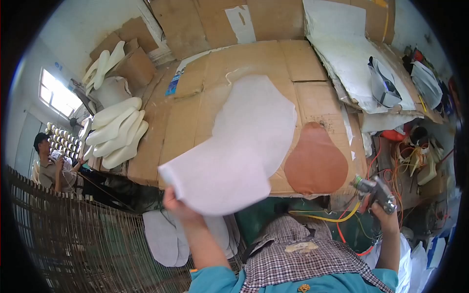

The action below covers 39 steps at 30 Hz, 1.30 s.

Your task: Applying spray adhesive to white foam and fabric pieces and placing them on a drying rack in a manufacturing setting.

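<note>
My left hand [177,202] pinches the near left edge of a pale grey sheet piece [217,171] with rounded outlines, lifted at the table's front edge. It overlaps another pale piece [259,110] lying flat on the cardboard; where one ends under the other is hard to see. To the right lies a brown leather-like piece [316,163], narrow at the far end and wide at the near one. My right hand [383,212] is closed round a metal spray gun [376,193], held off the table's front right corner. A yellow hose [337,219] runs near it.
Cardboard [185,122] covers the table. Cream foam-like shapes [117,129] are stacked at its left. Below stands a slatted rack [88,239] with more pale pieces [163,239]. White sheets [347,53] lie far right, above tangled hoses [395,166]. A person [49,166] works at far left.
</note>
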{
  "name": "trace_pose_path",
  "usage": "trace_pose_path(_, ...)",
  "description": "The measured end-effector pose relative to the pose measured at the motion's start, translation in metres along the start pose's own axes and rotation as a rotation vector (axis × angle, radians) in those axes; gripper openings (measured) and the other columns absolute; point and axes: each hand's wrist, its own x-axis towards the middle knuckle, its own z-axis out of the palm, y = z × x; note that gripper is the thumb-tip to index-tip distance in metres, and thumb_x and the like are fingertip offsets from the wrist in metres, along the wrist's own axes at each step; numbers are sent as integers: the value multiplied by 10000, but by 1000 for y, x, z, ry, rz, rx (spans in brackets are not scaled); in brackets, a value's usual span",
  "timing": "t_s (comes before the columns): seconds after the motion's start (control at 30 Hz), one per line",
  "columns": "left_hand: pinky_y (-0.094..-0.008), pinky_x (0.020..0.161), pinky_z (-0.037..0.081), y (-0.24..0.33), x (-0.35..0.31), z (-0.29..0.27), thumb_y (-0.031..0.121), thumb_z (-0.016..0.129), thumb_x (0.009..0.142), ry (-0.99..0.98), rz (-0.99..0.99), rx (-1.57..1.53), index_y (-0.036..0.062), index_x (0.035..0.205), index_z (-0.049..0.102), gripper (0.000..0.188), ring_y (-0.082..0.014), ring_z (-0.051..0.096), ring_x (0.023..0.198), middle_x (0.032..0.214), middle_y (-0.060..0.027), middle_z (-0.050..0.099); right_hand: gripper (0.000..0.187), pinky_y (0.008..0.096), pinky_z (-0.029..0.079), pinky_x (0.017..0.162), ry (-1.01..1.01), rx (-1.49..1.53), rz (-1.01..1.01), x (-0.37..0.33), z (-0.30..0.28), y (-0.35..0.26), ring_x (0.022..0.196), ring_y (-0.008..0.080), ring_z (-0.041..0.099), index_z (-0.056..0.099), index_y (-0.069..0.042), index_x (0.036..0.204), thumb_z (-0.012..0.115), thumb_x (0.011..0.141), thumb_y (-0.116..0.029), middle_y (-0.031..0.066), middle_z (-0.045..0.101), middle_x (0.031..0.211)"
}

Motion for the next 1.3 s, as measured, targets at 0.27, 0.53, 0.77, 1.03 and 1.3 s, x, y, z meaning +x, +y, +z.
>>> trace_pose_path(0.27,-452,858,455,91,-38,-21,299,338,835,321,264,13,-28,1123,536,479,-325,562,998,1087,-173,579,534,270,480,607,173,-1,8,-5,21,1,652,135,571,402,18,1238,620,777,-140,65,569,793)
trace_pose_path(0.53,-414,727,518,117,-56,-31,246,391,857,510,481,125,-33,1070,561,390,-279,611,844,995,-165,596,495,281,480,606,-168,-93,38,-34,13,-8,644,147,580,447,21,1196,624,752,-110,69,576,776)
trace_pose_path(0.77,-457,724,522,116,-63,12,292,350,846,631,304,61,-37,1131,515,466,-304,593,881,1054,-174,552,550,280,490,612,103,42,58,-29,29,-1,655,156,586,415,20,1223,648,749,-133,83,577,762)
trace_pose_path(1.03,-524,857,443,118,-61,-6,295,256,878,444,201,-101,-15,1190,482,495,-363,530,1042,1165,-196,515,560,272,493,612,147,-39,74,-45,18,-9,637,147,586,423,23,1218,660,737,-138,72,579,766)
trace_pose_path(1.3,-528,796,479,114,-64,5,333,291,821,381,130,-86,-5,1190,463,529,-358,556,999,1120,-177,529,515,289,487,641,-145,36,98,-39,40,0,707,137,580,436,20,1219,615,741,-52,79,591,816)
